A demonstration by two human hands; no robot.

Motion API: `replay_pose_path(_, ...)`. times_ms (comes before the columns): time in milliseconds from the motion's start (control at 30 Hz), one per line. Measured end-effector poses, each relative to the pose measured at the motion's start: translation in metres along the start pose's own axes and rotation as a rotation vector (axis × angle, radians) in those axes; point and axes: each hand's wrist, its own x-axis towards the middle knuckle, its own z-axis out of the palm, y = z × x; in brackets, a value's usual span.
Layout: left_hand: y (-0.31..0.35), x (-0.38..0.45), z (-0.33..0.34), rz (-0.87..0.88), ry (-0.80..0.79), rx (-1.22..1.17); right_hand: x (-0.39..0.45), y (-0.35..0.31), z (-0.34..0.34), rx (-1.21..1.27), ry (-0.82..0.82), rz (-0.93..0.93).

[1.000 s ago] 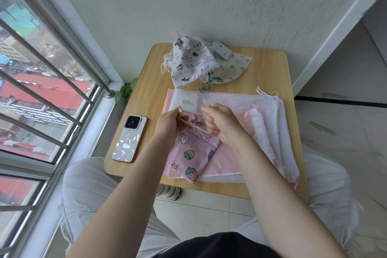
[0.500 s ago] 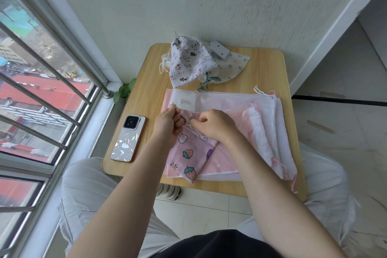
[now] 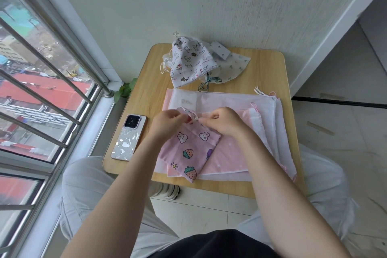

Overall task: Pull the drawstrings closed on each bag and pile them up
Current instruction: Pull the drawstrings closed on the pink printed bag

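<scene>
Two hands meet at one small spot, the mouth of the pink bag (image 3: 189,148). Well out to the left of my grip lies a phone (image 3: 128,138), apart from the work. My left hand (image 3: 167,121) is curled round the gathered left side of the bag's mouth, pinching the fabric. Just right of it, almost touching, my right hand (image 3: 222,121) pinches the thin drawstring (image 3: 195,119) between thumb and fingertips. The bag hangs back from the grip toward me, its long axis running from my fingers down to the near edge of the table (image 3: 272,69), tilted slightly right. It rests on a stack of flat pink and white bags (image 3: 261,123) that spreads rightward. Beyond my grip sits the pile of closed bags (image 3: 192,60). I judge the cord must travel right, away from the left hand, which anchors the mouth.
</scene>
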Motion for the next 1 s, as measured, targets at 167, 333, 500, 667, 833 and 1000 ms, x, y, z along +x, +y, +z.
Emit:
replay_pose_path(167, 0.014, -0.008, 0.004, 0.041, -0.228, 0.265, 0.000, -0.014, 0.001, 0.022, -0.005, -0.044)
replay_pose_path(333, 0.019, -0.009, 0.002, 0.084, -0.143, 0.052, 0.001, -0.011, -0.001, 0.006, 0.100, -0.030)
replay_pose_path(500, 0.020, -0.011, 0.005, 0.267, 0.020, -0.003, -0.001, -0.011, 0.004, -0.054, 0.120, -0.034)
replay_pose_path(667, 0.022, -0.015, 0.013, 0.285, 0.006, -0.295, -0.003, -0.016, 0.003, -0.042, 0.122, -0.039)
replay_pose_path(833, 0.023, -0.018, 0.020, 0.205, 0.113, -0.460, -0.006, -0.016, 0.003, -0.059, 0.088, -0.045)
replay_pose_path(1000, 0.027, -0.020, 0.012, 0.107, 0.114, -0.450, -0.006, -0.016, 0.004, -0.100, 0.099, -0.012)
